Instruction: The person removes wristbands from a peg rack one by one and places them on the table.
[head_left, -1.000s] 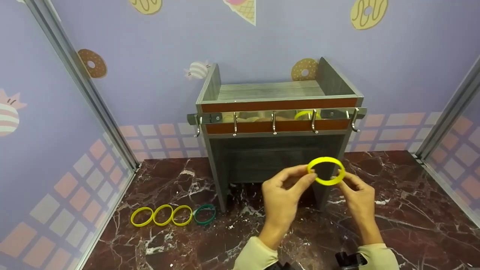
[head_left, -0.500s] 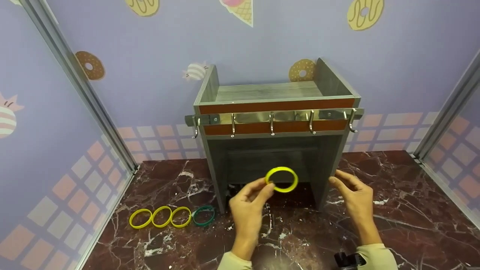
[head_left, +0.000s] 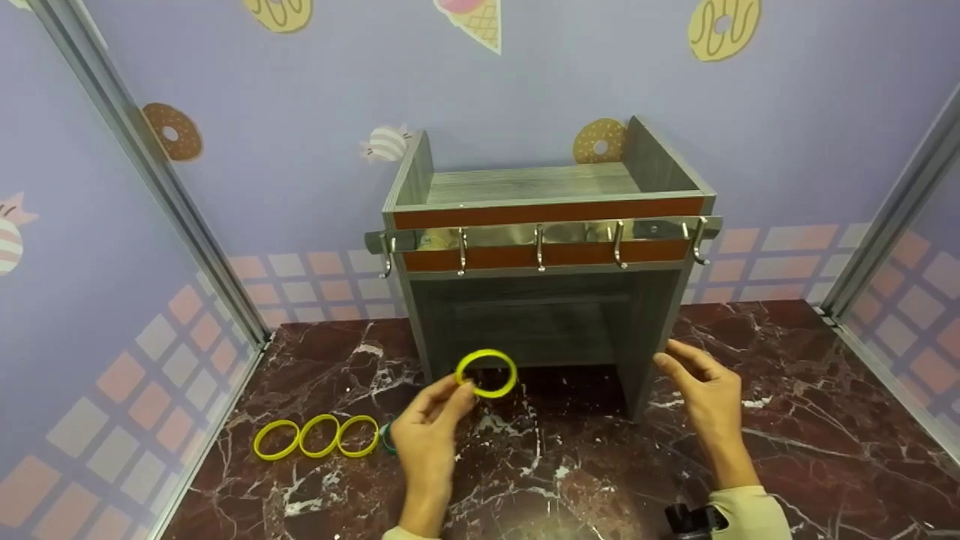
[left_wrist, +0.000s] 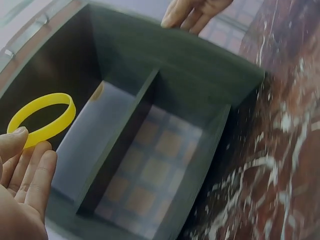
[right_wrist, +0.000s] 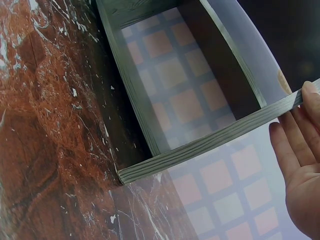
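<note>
My left hand [head_left: 429, 442] pinches a yellow silicone wristband [head_left: 493, 394] between thumb and fingers, in front of the lower opening of a grey wooden shelf unit. In the left wrist view the wristband [left_wrist: 52, 130] stands tilted above the fingertips. My right hand [head_left: 709, 390] grips the front edge of the unit's right side panel [right_wrist: 215, 136], thumb on one face and fingers on the other. Several metal hooks [head_left: 539, 251] line a rail across the unit's front, with nothing hanging on them.
Three yellow wristbands [head_left: 319, 454] lie in a row on the dark red marbled table [head_left: 540, 480], left of the unit. A green wristband [head_left: 387, 439] beside them is mostly hidden by my left hand. Patterned walls stand behind and at both sides.
My left hand has carried the yellow wristband leftward and down, away from the right hand. The right hand, earlier touching the wristband, has let go of it and stays by the side panel.
</note>
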